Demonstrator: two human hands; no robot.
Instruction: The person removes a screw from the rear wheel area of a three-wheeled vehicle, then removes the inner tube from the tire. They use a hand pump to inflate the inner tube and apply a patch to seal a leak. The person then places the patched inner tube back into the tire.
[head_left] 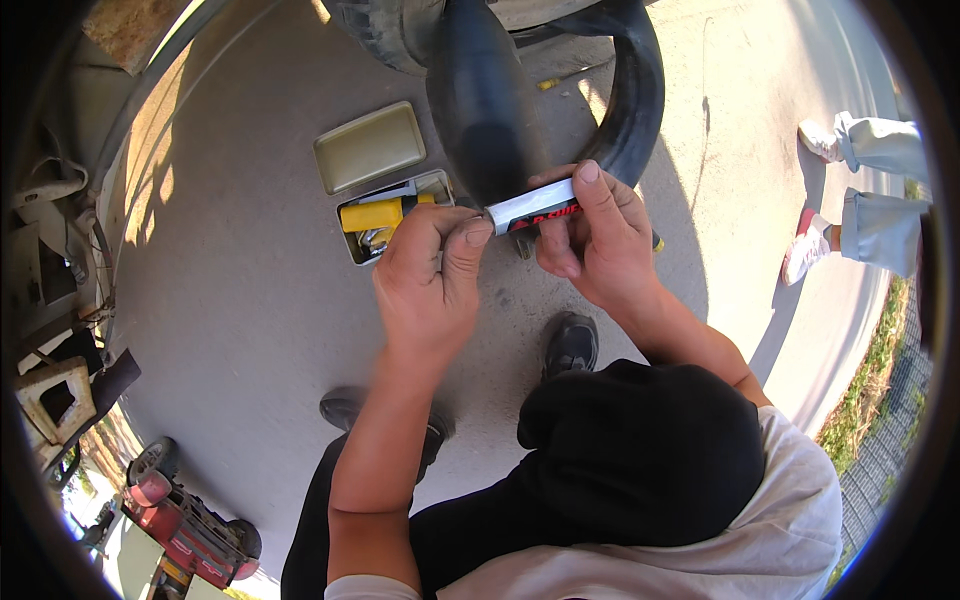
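Note:
A slim white tube with a black and red label [530,207], which looks like a glue tube, is held level in front of me. My right hand [602,225] grips its right end between thumb and fingers. At the left end, my left hand [430,255] is closed in a pinch, thumb against forefinger, on the tube's tip. The tip itself is hidden by the fingers. Just beyond the hands, a black rubber inner tube [480,100] hangs down, its other loop [645,95] curving round to the right.
An open box [350,252] with a yellow-handled tool [372,215] and metal pieces sits on the ground, its lid [370,147] behind it. A tire [385,30] stands at the top. At right, a person in pale trousers [880,235] stands. A red wheeled machine [195,525] is lower left.

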